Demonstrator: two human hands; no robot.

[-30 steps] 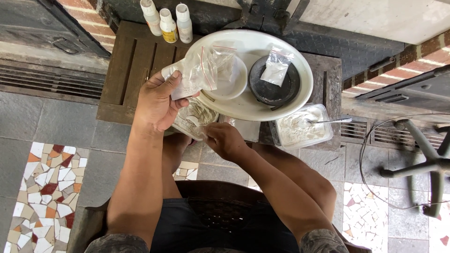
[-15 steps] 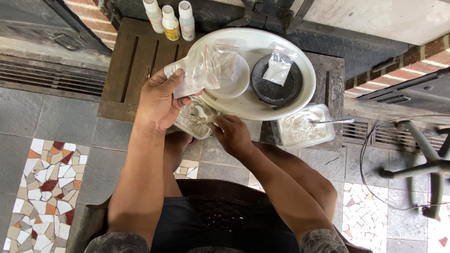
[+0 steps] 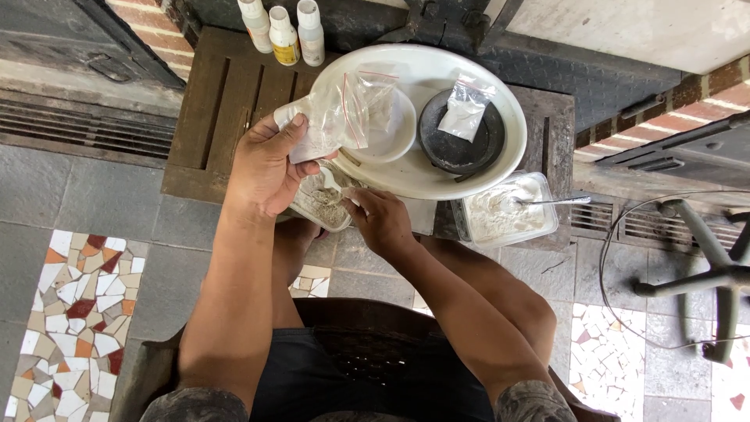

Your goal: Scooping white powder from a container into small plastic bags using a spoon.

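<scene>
A clear zip bag (image 3: 340, 117) with a little pale powder in it is pinched in the left hand (image 3: 262, 168), thumb over its lower corner and the other fingers curled behind, so the grip is closed on the plastic. The bag's long axis runs slantwise from that corner up toward the far right, and its red-lined mouth points at the small white bowl (image 3: 391, 129). It hangs just above the near left rim of the large white oval tray (image 3: 500, 160), which sits toward the middle of the dark wooden bench (image 3: 219, 101). Just under the bag, at the near edge of the bench, a small clear tub of greyish powder (image 3: 324, 205) rests against the left hand's lower fingers. The right hand (image 3: 383, 223) reaches into the tub, its fingertips pressed together around a small spoon-like tool whose shape is hard to make out; how tightly they close cannot be told. On the tray, a black round dish (image 3: 457, 148) lies to the right of the white bowl, with a smaller sealed packet of white powder (image 3: 465, 109) on it. At the near right corner of the bench stands a square clear container of white powder (image 3: 504, 211) with a metal spoon (image 3: 555, 201) resting in it. Three small white bottles (image 3: 283, 30) stand along the far edge.
</scene>
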